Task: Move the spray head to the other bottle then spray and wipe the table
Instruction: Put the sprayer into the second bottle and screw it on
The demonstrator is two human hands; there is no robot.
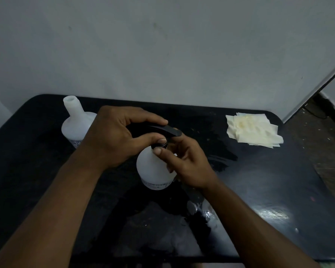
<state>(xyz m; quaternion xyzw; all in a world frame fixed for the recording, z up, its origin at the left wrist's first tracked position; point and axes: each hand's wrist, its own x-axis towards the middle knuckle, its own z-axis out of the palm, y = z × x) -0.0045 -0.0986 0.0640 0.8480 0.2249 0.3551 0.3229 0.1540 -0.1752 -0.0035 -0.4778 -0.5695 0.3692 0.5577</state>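
A white bottle [153, 169] stands upright in the middle of the black table [269, 190]. On its neck sits the black spray head [167, 130], nozzle pointing right. My left hand [114, 136] grips the spray head from the left, thumb at its collar. My right hand [184, 161] holds the bottle's shoulder from the right, thumb just under the collar. A second white bottle [75, 120] stands at the back left with its neck uncapped, partly hidden behind my left hand.
Folded pale yellow paper wipes [253, 130] lie at the table's back right. Wet patches shine on the tabletop near the front right [273, 215]. A grey wall rises just behind the table. The floor shows past the right edge.
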